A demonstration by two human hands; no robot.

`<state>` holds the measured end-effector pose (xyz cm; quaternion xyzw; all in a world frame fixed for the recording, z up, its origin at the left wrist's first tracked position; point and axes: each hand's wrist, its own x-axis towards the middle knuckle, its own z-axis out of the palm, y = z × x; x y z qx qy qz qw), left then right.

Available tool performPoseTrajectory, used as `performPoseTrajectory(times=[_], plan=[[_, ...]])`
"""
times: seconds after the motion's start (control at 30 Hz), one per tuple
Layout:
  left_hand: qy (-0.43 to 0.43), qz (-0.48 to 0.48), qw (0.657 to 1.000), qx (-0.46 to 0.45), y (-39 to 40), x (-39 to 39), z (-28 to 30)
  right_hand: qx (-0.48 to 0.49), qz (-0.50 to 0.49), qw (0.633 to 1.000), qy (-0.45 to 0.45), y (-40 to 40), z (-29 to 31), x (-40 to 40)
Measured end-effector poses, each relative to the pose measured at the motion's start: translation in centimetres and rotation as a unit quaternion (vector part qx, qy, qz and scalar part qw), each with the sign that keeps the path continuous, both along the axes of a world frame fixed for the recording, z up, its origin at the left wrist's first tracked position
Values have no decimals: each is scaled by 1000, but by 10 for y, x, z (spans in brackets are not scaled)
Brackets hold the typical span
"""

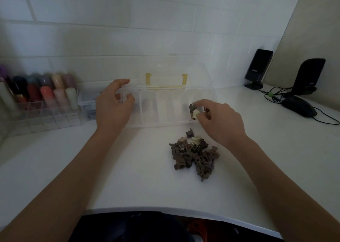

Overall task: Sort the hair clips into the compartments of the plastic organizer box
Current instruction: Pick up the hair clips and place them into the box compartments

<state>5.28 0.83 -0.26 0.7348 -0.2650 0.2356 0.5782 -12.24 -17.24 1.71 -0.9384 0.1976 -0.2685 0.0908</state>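
One head-worn wide-angle camera looks forward and down, close over a white counter (128,168); the tiled wall (165,30) rises beyond the fingertips, with the forearms entering from below.

The clip pile (194,153) lies before the organizer box (165,105), toward its right end.

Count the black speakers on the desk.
2: one speaker stands against the tiled wall at the far right, the other speaker further right by the mouse.

White counter (128,168): organizer box (165,121), clip pile (195,155).
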Motion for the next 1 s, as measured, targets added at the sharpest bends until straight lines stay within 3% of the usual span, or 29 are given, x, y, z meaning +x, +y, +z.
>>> performPoseTrajectory(times=[0.27, 0.47, 0.57, 0.63, 0.8, 1.0], plan=[[14, 7, 1000, 1, 0, -1, 1, -15, -17, 999, 23, 3, 1, 0], [13, 5, 1000, 3, 0, -3, 2, -4, 91, 995, -31, 7, 12, -8], [17, 10, 1000, 8, 0, -2, 2, -36, 150, 987, 47, 11, 17, -11], [20, 10, 1000, 8, 0, -1, 2, -72, 146, 980, 115, 15, 18, -12], [26, 18, 999, 5, 0, -4, 4, -105, 104, 971, 189, 14, 15, -10], [20, 19, 1000, 10, 0, -6, 4, -47, 105, 977, 180, 7, 7, -4]])
